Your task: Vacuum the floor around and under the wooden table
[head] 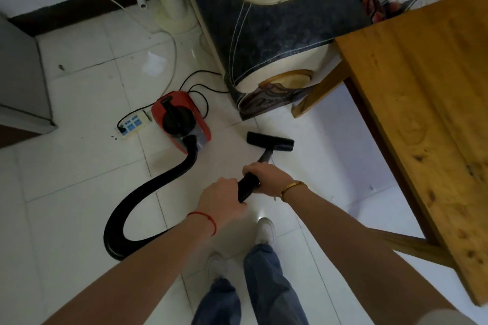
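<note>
One head-worn view — looking steeply down, close over the floor (pixel 79 166) ahead.

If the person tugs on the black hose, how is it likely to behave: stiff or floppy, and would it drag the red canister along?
The hose looks ribbed and lies in a loose loop on the tiled floor, so it is probably floppy and would straighten first. Once taut, it would likely drag the small red canister, which may swing or tip. Both the left hand and right hand hold the wand's grip.
</note>
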`<state>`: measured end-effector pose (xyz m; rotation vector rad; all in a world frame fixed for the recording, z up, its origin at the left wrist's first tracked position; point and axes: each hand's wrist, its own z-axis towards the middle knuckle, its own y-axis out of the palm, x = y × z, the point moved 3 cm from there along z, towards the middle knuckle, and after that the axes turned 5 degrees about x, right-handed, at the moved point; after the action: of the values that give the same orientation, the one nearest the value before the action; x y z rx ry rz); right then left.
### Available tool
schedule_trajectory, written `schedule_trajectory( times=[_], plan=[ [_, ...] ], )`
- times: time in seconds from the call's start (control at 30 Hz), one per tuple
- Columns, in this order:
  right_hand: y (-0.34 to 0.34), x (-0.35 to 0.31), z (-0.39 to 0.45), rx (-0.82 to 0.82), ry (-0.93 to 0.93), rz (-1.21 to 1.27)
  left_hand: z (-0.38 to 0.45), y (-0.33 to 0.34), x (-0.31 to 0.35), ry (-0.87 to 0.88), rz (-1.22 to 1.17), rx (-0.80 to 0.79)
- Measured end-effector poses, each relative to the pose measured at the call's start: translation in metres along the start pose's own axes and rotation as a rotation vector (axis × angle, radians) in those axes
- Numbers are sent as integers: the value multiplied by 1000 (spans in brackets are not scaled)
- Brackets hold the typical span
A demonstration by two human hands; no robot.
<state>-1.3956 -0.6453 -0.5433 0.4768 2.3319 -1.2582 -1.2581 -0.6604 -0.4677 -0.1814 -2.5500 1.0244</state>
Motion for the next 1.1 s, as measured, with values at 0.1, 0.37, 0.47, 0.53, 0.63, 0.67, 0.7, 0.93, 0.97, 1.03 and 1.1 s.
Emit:
schedule_trajectory(
  times=[0.1,0.37,0.47,0.53,0.63,0.67,0.7,0.93,0.97,1.03,1.1],
  plan=[
    [-23,17,16,-60,-34,-61,19,-8,16,-44,-104,6],
    [-69,51,41,-191,-126,-225,54,-16,50,-126,-322,-31],
    [-78,57,45,-220,-160,-279,60,-15,57,-144,-394,-40],
    [-82,60,46,-236,-168,-293,61,-15,61,-144,-420,-44],
    [-88,62,46,-243,-166,-299,63,-16,64,-142,-453,-47],
    [-89,62,46,-237,-158,-289,63,-16,65,-140,-459,-42],
    [-90,62,45,-227,-144,-274,64,-17,65,-138,-462,-34],
    [-61,57,6,-80,-23,-85,42,-15,60,-21,-176,-30],
    [-53,54,-4,-57,1,-61,36,-12,58,-2,-131,-27],
    [-37,47,-22,-13,49,-12,23,-5,53,31,-66,-31],
    [-18,38,-41,23,88,37,9,5,48,74,-3,-43]
  ],
)
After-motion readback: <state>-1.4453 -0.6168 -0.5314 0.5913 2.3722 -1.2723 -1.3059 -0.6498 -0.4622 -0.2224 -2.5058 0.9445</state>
